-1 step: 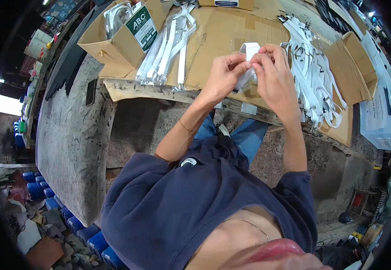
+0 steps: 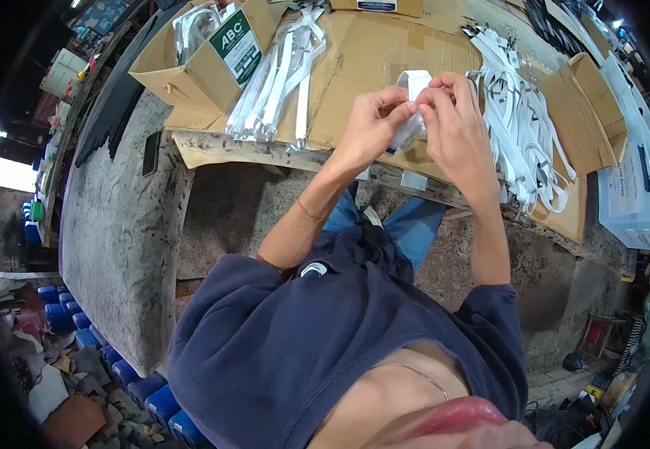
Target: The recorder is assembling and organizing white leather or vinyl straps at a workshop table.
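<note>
Above the front of a cardboard-covered table, both my hands meet at a looped white strap, probably a belt. My left hand pinches it from the left with thumb and forefinger. From the right, the bent fingers of my right hand close on the same spot, fingertips nearly touching. Clear plastic hangs below and between the hands; its link to the strap is partly hidden. Loose white straps lie heaped to the right of my right hand. Left of my left hand are white straps in clear bags.
An open cardboard box with bagged items stands at the left, another open box at the right. Beside that one is a clear plastic bin. A worn grey surface runs along my left, with blue containers below.
</note>
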`<state>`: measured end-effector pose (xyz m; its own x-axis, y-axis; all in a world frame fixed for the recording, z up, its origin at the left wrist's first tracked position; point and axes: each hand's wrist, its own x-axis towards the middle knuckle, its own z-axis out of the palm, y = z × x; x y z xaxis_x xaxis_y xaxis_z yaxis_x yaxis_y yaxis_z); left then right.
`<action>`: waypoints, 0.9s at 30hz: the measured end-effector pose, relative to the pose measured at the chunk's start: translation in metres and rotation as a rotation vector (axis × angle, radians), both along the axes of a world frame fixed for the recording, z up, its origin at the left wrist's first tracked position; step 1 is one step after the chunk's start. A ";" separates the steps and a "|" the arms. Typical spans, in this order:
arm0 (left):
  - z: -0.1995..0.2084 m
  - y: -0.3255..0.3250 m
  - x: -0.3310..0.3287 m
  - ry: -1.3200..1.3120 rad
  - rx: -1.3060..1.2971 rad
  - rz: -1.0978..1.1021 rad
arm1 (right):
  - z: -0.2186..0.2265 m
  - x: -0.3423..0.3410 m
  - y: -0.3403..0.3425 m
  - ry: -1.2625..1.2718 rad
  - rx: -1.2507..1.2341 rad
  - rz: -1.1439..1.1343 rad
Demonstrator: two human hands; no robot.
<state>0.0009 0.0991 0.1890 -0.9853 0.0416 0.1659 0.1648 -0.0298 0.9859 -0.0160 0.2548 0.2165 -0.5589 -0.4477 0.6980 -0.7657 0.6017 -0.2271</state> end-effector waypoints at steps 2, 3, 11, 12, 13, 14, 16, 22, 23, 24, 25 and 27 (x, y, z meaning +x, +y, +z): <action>-0.001 -0.002 0.001 -0.012 0.027 -0.002 | 0.001 0.001 -0.004 0.002 -0.003 -0.007; -0.002 -0.002 0.001 -0.024 0.054 -0.005 | 0.001 0.002 -0.005 0.004 -0.006 -0.016; -0.006 -0.007 -0.008 -0.047 0.180 -0.015 | -0.006 -0.002 -0.008 0.028 -0.100 0.032; -0.005 -0.008 -0.010 -0.074 0.218 -0.007 | -0.007 -0.003 -0.009 0.036 -0.132 0.071; -0.006 -0.007 -0.012 -0.074 0.215 -0.009 | -0.008 -0.003 -0.008 0.037 -0.134 0.069; -0.007 -0.006 -0.013 -0.073 0.271 -0.003 | -0.009 -0.001 -0.007 -0.026 -0.222 0.030; -0.011 -0.005 -0.017 -0.071 0.325 0.004 | -0.011 0.003 -0.006 -0.089 -0.311 -0.008; -0.015 -0.007 -0.018 -0.054 0.302 0.044 | -0.022 0.002 -0.015 -0.236 -0.357 -0.045; -0.016 -0.008 -0.017 -0.052 0.278 0.047 | -0.023 0.000 -0.017 -0.221 -0.322 -0.064; -0.017 -0.008 -0.017 -0.048 0.254 0.053 | -0.025 -0.002 -0.018 -0.205 -0.287 -0.079; -0.017 -0.008 -0.018 -0.053 0.253 0.059 | -0.026 -0.003 -0.019 -0.210 -0.287 -0.075; -0.020 -0.008 -0.018 -0.038 0.293 0.065 | -0.024 -0.001 -0.023 -0.107 -0.189 -0.135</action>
<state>-0.0169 0.0914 0.1693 -0.9900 -0.0656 0.1251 0.1392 -0.3046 0.9422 -0.0170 0.2323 0.1921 -0.6803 -0.2308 0.6956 -0.6465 0.6362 -0.4212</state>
